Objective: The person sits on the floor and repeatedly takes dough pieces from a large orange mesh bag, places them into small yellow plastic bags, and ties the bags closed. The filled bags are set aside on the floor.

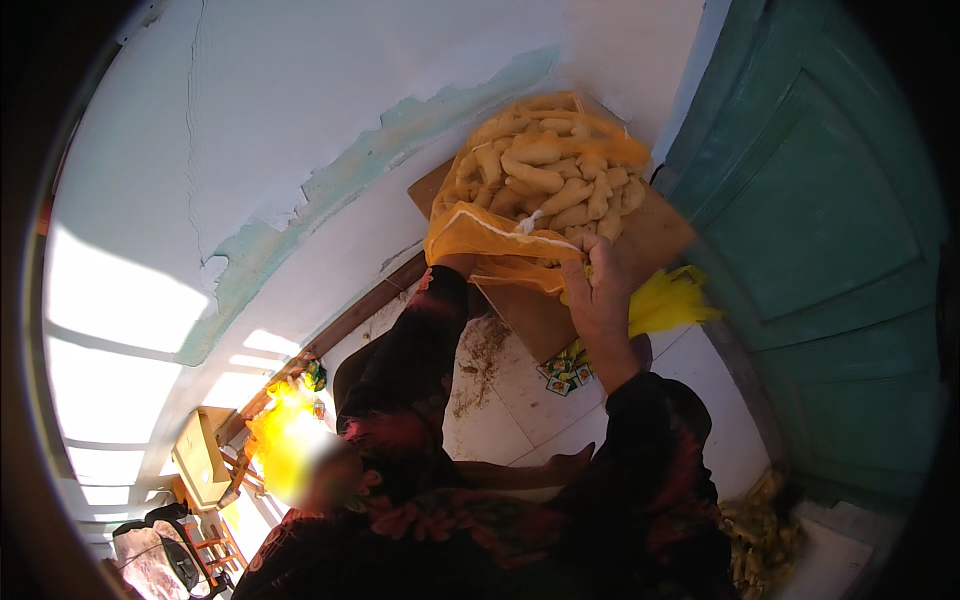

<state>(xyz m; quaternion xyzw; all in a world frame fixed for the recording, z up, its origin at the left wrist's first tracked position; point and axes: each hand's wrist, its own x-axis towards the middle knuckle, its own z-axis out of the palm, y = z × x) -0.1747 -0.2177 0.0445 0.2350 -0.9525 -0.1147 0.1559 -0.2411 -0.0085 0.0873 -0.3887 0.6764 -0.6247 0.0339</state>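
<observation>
A large orange mesh bag full of ginger roots leans in the corner by the wall. My right hand pinches the white-corded edge of the orange mesh on its right side. At the left side of that mesh mouth is my left hand, mostly covered by the netting and my dark floral sleeve. Its fingers are hidden, so their grip is unclear. A white knot shows between the hands. Under the bag lies a flat brown board.
Yellow netting and printed labels lie right of the board. Crumbled dirt covers some white floor tiles. A green door stands right, a peeling wall left. A person's blurred head and sunlit yellow netting are lower left.
</observation>
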